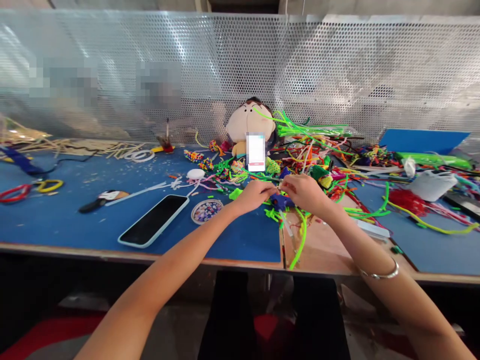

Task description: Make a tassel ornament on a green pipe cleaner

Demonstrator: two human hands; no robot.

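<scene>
blue tabletop (48, 220): dark-blue piece (279, 202) between both hands (256, 194)

Fairly bright, soft light reaches my hands (281, 192), its source out of frame. White glare streaks the metal panel (240, 60) at upper left, and the lit screen (256, 152) at centre washes out. Deep shadow fills much of the bottom. Fine detail blurs; my forearms stretch towards the lower corners; pixelated blocks mask upper-left patches.
</scene>
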